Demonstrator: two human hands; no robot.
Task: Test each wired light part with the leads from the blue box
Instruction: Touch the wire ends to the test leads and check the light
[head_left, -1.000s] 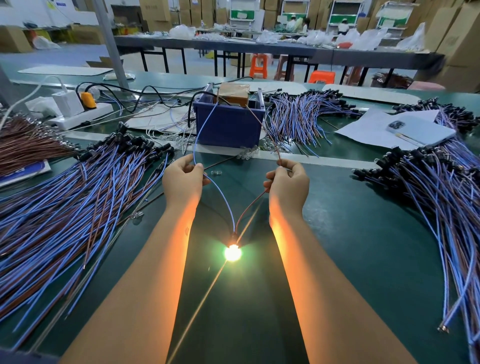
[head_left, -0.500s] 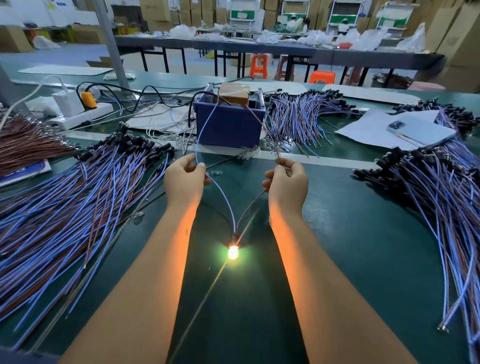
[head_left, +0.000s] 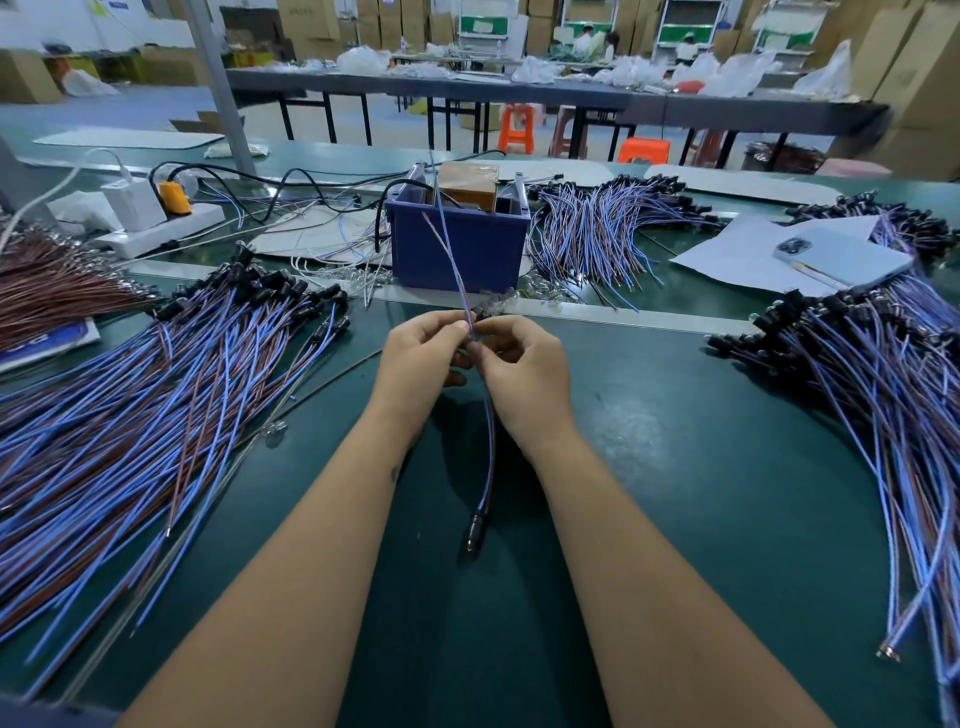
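Left hand (head_left: 423, 358): fingers curled, pinching the wires and leads together with the right.
Right hand (head_left: 519, 364): same pinch, touching the left.
Light part (head_left: 477, 530): black, unlit, on bench (head_left: 675, 493) between forearms; blue-brown wires run up to hands.
Leads (head_left: 449, 254): run far to blue box (head_left: 460, 249).
Piles: wired parts left (head_left: 130, 415), right (head_left: 883, 395).

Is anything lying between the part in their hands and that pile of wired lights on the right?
Nothing visible does. Both hands, left hand and right hand, pinch the wired light part, and only bare green table lies between it and the right pile.
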